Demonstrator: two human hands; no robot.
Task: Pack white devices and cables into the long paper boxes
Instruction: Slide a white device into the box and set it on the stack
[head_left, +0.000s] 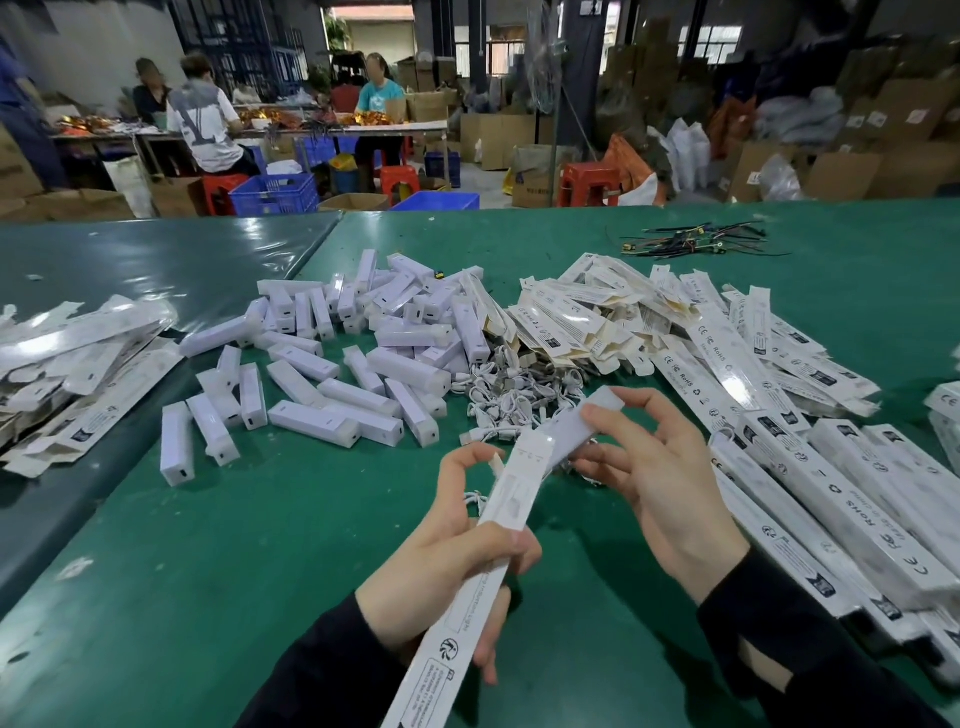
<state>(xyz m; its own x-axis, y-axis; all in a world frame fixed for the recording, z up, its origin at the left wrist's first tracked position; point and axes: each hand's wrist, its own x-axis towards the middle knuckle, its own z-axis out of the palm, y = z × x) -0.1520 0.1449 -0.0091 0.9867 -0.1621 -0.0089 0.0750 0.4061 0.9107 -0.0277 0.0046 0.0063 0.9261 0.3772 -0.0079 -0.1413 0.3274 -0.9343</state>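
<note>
The green work table (571, 234) is covered across its middle by several heaps. A stack of filled long boxes (852, 499) is ranged along the right edge, and a heap of flat unfolded box blanks (613, 317) lies behind it. Loose white devices (332, 374) are scattered left of centre, with a tangle of white cables (511, 402) just beside them. Further box blanks (78, 374) are piled at the far left. A bundle of dark cable ties (696, 243) is seen near the far edge.

One long paper box (467, 587) is gripped around its middle by the left hand (447, 566), open end raised. A white device (584, 428) is pinched in the fingers of the right hand (660, 478), its lower end entered into the box mouth.
</note>
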